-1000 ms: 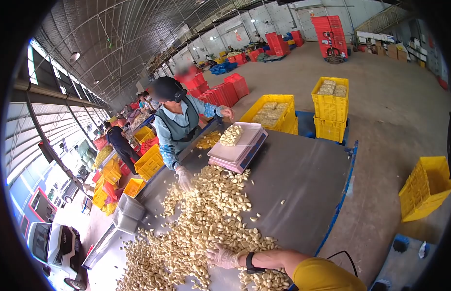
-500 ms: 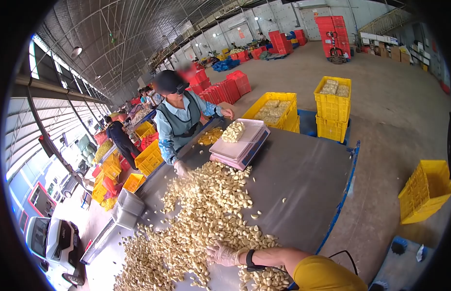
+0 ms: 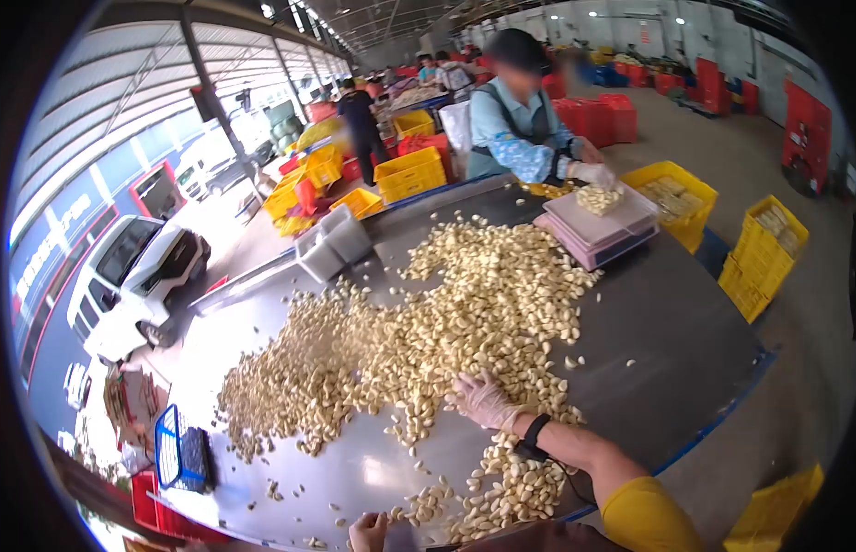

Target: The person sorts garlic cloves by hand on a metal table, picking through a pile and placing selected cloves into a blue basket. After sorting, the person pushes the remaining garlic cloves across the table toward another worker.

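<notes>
Many pale peeled cloves (image 3: 465, 313), garlic by their look, lie in a wide pile on the metal table (image 3: 649, 359). My right hand (image 3: 484, 401), in a thin clear glove with a dark band at the wrist, rests on the pile's near side with fingers spread. At the bottom edge, my left hand (image 3: 368, 531) shows only in part, its fingers curled closed beside a few loose cloves; whether it holds anything is hidden. Across the table, a co-worker's gloved hand (image 3: 593, 175) touches a heap of cloves (image 3: 599, 198) on a pink scale (image 3: 598, 225).
Clear plastic containers (image 3: 333, 242) stand at the table's far left edge. A blue basket (image 3: 179, 451) sits at the near left. Yellow crates (image 3: 764, 248) are stacked on the right, and another yellow crate (image 3: 411, 175) stands behind the table.
The view has swung left and down, bringing my left hand and the blue basket into sight. My right hand stays on the pile. The co-worker's gloved hand has moved from the pile to the scale.
</notes>
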`<act>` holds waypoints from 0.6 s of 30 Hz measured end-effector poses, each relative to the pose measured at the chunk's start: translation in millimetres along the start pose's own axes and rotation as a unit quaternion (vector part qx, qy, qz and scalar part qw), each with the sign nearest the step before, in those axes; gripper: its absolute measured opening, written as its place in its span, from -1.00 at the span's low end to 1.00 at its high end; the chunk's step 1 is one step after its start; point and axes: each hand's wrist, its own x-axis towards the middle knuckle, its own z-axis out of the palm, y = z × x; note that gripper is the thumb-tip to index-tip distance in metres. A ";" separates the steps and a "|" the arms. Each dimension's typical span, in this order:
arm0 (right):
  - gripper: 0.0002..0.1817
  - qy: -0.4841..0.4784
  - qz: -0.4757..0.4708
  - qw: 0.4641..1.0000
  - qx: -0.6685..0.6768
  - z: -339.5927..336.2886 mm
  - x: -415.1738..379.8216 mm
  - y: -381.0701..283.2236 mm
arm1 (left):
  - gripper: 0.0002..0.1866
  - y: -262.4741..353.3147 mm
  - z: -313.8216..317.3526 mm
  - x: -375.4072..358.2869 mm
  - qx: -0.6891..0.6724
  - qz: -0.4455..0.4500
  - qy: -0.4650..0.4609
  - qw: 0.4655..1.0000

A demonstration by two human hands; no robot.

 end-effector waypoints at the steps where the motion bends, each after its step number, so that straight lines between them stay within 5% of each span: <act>1: -0.55 0.016 -0.017 1.000 0.002 -11.6 -3.1 8.1 | -0.77 4.5 3.1 -6.7 -0.052 0.064 0.064 0.995; 2: -0.61 0.015 -0.029 0.999 0.025 -2.2 1.4 16.1 | -0.75 1.6 4.2 -6.2 -0.079 0.011 0.066 0.995; 7: -0.60 0.049 0.000 0.997 -0.054 9.0 23.7 71.1 | -0.78 29.6 -11.3 -24.2 -0.037 0.058 0.086 0.994; 8: -0.56 -0.053 0.056 0.996 -0.035 -4.4 30.7 79.1 | -0.78 29.5 -12.2 -24.1 -0.032 0.066 0.093 0.993; 10: -0.52 -0.087 0.102 0.991 0.009 -24.8 33.5 91.7 | -0.79 31.0 -12.0 -26.1 -0.026 0.083 0.090 0.992; 13: -0.37 -0.059 0.147 0.986 -0.052 -34.5 25.9 51.7 | -0.81 40.3 -14.9 -27.0 -0.090 0.071 0.110 0.987; 16: -0.39 -0.031 -0.073 0.996 0.051 -71.8 -3.4 -26.7 | -0.83 -0.1 2.9 -8.1 -0.125 0.088 0.128 0.980; 18: -0.32 -0.040 -0.230 0.951 0.201 -63.7 -36.2 -83.3 | -0.82 0.6 6.7 -12.7 -0.165 0.087 0.114 0.976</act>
